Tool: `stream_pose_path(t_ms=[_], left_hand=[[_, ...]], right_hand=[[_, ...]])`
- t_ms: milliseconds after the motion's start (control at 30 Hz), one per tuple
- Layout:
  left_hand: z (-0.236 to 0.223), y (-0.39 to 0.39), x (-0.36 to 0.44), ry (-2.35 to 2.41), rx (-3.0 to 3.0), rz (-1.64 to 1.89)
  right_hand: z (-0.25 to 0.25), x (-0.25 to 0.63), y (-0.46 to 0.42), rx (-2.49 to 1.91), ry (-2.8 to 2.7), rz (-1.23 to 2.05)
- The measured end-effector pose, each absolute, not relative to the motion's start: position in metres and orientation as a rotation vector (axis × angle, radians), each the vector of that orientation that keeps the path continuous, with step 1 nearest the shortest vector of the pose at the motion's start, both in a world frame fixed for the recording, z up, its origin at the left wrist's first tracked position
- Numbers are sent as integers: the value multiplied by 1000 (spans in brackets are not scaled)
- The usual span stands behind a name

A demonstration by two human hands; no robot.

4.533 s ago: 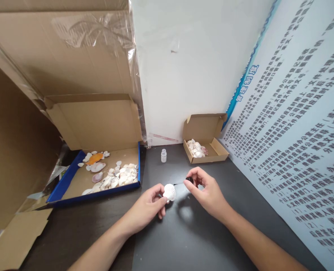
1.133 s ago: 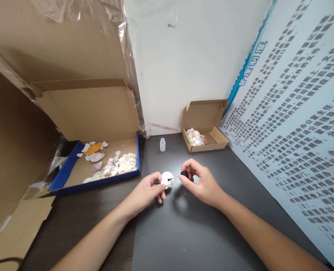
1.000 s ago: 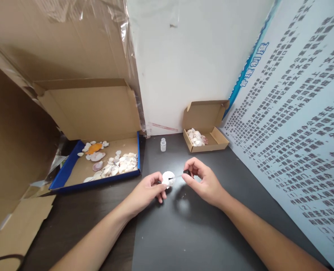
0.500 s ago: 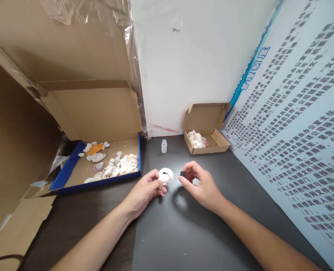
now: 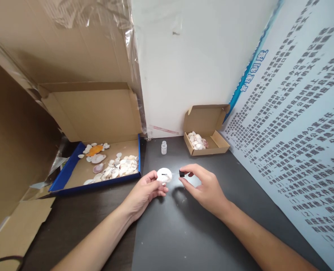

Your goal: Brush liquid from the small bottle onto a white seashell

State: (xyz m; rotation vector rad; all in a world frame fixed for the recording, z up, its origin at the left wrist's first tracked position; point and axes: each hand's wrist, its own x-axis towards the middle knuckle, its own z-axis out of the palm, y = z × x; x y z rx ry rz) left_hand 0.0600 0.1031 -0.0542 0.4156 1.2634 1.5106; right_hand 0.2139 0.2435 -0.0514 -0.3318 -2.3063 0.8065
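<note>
My left hand (image 5: 148,191) pinches the edge of a white shell piece (image 5: 167,178), held above the dark tabletop. A short black mark crosses the shell's upper face. To its right, my right hand (image 5: 206,188) grips a small black cap (image 5: 181,173) between thumb and fingertips. A faint thin strip seems to reach from the cap toward the shell, too pale to make out well; whether it touches, I cannot tell. Beyond both hands stands a small clear bottle (image 5: 164,148) with a printed label, upright on the table.
On the left, an open cardboard box with a blue rim (image 5: 96,184) holds white shells and an orange piece. A smaller open box (image 5: 212,151) of shells stands at the back right. A white wall (image 5: 167,75) rises behind; a printed sheet (image 5: 296,150) borders the right.
The shell in my left hand has shifted slightly left. My right hand has turned a little and opened out around the black cap, still gripping it.
</note>
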Motion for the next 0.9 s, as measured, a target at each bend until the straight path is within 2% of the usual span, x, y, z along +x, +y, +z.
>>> stream_pose_path(t_ms=[233,500,900], left_hand=[[-55,102,61,1273,457,1488],[-52,101,60,1271,466,1476],[-54,102,59,1276,458,1486]], right_hand=[[-52,213,246,-237,-2315,500],[-47,211,244,-152,-2332,345],[-49,209,247,-170,-2348,409]])
